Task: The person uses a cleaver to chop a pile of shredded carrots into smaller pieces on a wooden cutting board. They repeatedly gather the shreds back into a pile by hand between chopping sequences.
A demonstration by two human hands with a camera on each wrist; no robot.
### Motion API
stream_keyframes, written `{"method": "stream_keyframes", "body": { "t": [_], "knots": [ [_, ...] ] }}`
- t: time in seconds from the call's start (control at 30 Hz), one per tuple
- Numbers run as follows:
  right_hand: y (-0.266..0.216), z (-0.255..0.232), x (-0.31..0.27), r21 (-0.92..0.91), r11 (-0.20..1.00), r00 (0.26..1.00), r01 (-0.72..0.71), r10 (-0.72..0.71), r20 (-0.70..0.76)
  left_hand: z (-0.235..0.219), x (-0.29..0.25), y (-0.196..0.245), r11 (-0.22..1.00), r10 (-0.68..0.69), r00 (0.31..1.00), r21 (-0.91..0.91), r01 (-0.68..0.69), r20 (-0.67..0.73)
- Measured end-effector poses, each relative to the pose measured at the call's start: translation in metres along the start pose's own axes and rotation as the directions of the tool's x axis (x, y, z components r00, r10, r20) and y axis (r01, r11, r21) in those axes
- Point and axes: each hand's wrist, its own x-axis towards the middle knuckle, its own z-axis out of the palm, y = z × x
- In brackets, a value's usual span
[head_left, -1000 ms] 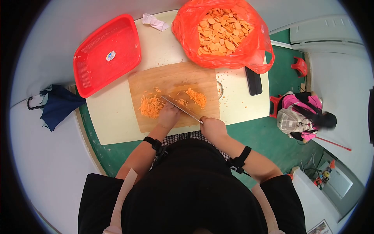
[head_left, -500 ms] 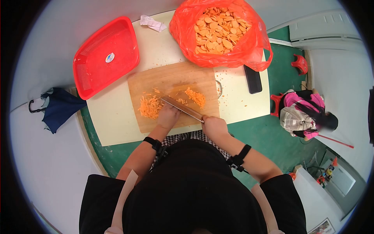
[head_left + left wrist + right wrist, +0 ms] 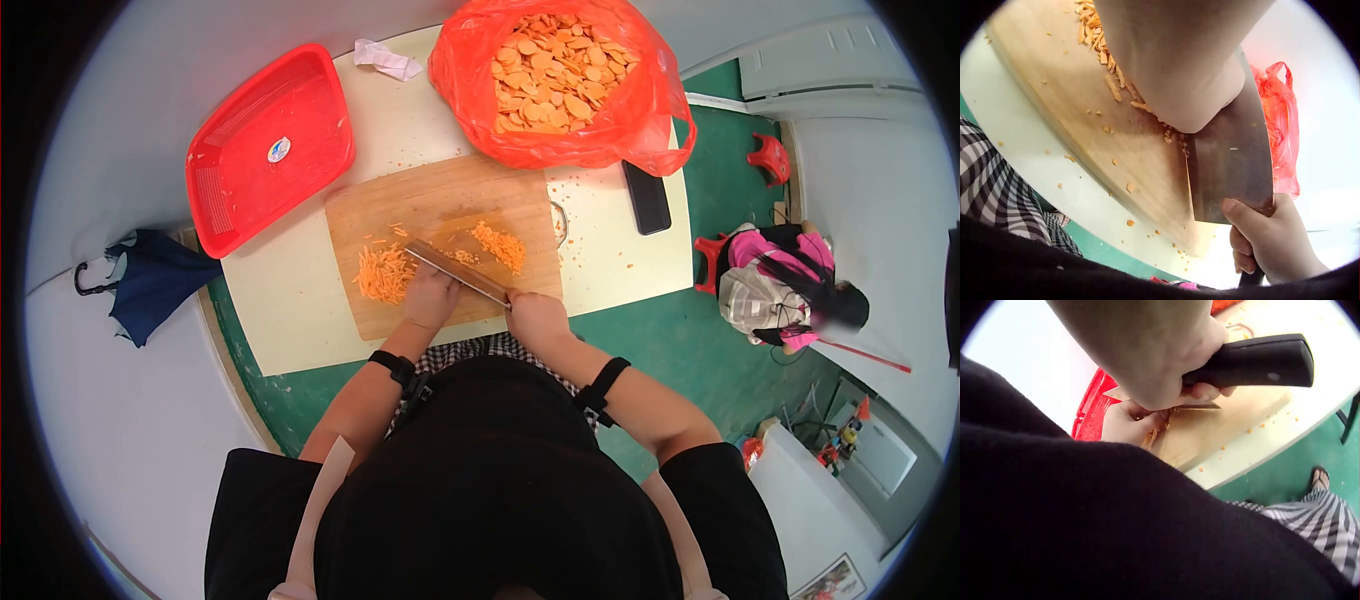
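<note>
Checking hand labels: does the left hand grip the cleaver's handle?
No, the right hand grips the cleaver by its black handle.

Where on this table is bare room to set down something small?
The table looks mostly bare at its near left corner, bordered by the red basket and cutting board. Between basket, paper and red bag there is room, with some crumbs near the board. The board is crowded: orange shreds, knife, left hand, right hand.

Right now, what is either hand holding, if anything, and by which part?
The right hand grips the cleaver by its black handle; whether the left hand holds anything cannot be told.
</note>
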Motion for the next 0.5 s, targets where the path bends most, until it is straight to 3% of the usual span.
{"method": "stream_keyframes", "body": {
  "t": [0.1,0.2,0.33,0.4,0.5],
  "knots": [
    [0.002,-0.003,-0.001,-0.023,1.0,1.0,-0.009,0.009,-0.002,-0.002,-0.001,0.002,0.999,-0.044,0.997,0.024,0.043,0.064],
    [0.011,-0.01,-0.009,-0.02,1.0,1.0,-0.018,0.018,0.004,-0.004,0.004,0.002,0.997,0.071,0.997,-0.003,-0.071,-0.013],
    [0.02,-0.021,-0.023,-0.036,0.999,1.0,-0.02,0.02,-0.018,-0.007,0.003,0.002,0.999,0.051,0.998,0.002,-0.051,0.023],
    [0.018,-0.024,-0.027,-0.014,0.997,0.997,-0.07,0.07,0.013,-0.009,0.003,0.004,0.993,0.117,0.992,-0.018,-0.118,-0.047],
    [0.019,-0.023,-0.032,0.006,0.996,0.996,-0.086,0.086,-0.018,-0.013,-0.001,0.002,0.994,0.099,0.994,-0.046,-0.1,-0.037]
  ]
}}
